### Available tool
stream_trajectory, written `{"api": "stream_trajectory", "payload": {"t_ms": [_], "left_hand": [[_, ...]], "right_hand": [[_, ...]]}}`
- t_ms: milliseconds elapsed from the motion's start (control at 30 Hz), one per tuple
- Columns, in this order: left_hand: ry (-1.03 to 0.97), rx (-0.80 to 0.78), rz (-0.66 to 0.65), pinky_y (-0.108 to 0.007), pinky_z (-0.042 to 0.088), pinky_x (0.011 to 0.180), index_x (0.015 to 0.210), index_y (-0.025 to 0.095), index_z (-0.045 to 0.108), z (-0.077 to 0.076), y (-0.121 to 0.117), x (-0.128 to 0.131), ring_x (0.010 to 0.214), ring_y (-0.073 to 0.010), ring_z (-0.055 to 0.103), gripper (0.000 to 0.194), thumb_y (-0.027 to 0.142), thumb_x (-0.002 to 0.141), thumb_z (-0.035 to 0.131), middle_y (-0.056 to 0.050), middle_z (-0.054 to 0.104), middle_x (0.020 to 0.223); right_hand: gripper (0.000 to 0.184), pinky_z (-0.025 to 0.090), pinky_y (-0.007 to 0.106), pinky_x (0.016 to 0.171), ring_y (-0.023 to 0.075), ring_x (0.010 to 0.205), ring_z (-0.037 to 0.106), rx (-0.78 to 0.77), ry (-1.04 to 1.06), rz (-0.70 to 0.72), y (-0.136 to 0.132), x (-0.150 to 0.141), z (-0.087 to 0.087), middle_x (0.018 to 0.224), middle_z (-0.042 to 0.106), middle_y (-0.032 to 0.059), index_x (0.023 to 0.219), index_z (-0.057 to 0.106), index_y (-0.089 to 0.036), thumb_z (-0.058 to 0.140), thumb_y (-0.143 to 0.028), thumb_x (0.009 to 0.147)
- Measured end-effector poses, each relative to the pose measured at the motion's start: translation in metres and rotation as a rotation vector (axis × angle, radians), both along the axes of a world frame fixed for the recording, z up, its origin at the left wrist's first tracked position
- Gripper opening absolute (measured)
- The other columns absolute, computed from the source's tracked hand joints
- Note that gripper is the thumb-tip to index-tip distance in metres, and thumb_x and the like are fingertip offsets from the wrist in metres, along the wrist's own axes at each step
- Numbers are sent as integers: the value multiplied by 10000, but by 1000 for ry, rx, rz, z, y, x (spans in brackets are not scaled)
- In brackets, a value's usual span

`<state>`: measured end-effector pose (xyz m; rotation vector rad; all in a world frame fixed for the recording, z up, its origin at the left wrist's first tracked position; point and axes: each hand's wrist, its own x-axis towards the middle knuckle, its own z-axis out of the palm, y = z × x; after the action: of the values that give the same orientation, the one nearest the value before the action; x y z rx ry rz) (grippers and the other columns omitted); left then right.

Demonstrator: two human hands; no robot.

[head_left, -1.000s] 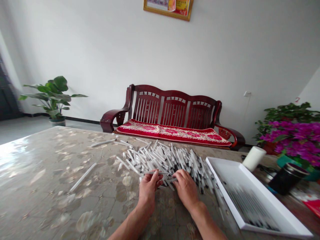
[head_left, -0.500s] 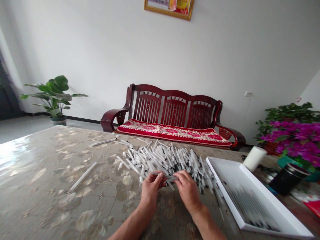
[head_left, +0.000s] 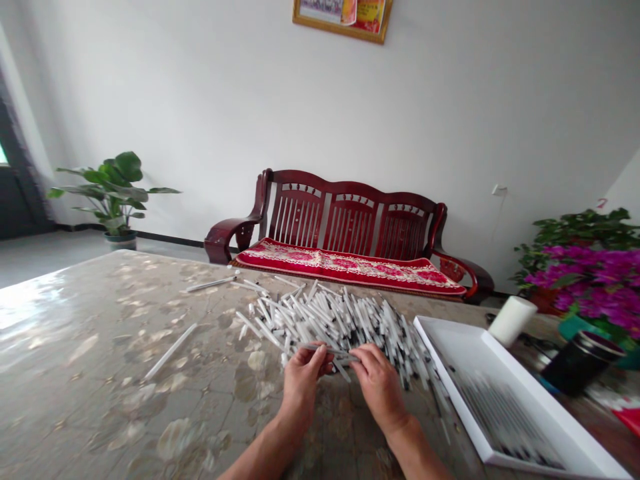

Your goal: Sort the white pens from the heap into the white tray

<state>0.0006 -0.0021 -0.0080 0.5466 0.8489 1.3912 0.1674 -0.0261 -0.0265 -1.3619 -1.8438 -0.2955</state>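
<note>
In front of me on the table is a heap of slim white translucent pens [head_left: 320, 313], some with black ends. Along the heap's near edge, my left hand [head_left: 303, 377] pinches one thin pen [head_left: 336, 351] between thumb and fingers. My right hand [head_left: 377, 383] has its fingers closed on the other end of that pen, which lies roughly level between both hands. Finer detail of the pen, such as any joint or cap, is blurred and partly covered by my fingers.
To the right, a shallow white box [head_left: 450, 400] holds a row of pens with dark ends. Beyond it are a white roll [head_left: 511, 321], a black cup [head_left: 580, 363] and purple flowers [head_left: 595, 280]. A single pen [head_left: 171, 351] lies left; a red wooden bench [head_left: 350, 220] stands behind.
My hands have come together: separate thin pieces in each hand now line up end to end between them. The view has shifted slightly; the heap and box look the same.
</note>
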Motion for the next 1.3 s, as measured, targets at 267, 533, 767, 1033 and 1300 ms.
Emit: {"api": "stream_trajectory", "payload": {"t_ms": [267,533,767,1033,1300], "left_hand": [[14,-10,-56,-239,522,528,716,149,720,1,-1,1,568,-149,656,484,431,392,943,-20,720,601],[70,37,-61,-232,489,493,691,148,713,1,-3,3,549,-153,641,495,474,390,933,-26,709,577],[114,177,-127,-231,466,491,684,147,702,-2,0,1,491,-124,589,509,538,434,911,-9,671,532],[191,274,-278,-239,471,519,685,153,695,4,3,-4,503,-123,576,501,571,490,891,-9,652,529],[170,197,-287,-254,509,557,719,167,705,-1,3,0,548,-142,608,535,563,427,913,-3,674,567]], "right_hand": [[215,553,277,821,188,905,689,11,-12,22,-1,0,1,945,699,59,1007,704,-233,510,-155,958],[248,551,262,806,181,883,700,31,-52,33,-5,-2,4,932,723,59,1038,726,-236,501,-160,967],[213,538,248,771,183,836,712,-84,53,81,-5,0,6,901,745,50,951,753,-220,613,-95,851],[130,500,232,667,177,735,691,-555,597,109,-9,-4,20,764,751,4,777,766,-202,705,-115,702],[200,473,230,698,168,789,681,-607,545,216,-15,-2,39,854,772,5,922,797,-221,668,-184,774]]}}
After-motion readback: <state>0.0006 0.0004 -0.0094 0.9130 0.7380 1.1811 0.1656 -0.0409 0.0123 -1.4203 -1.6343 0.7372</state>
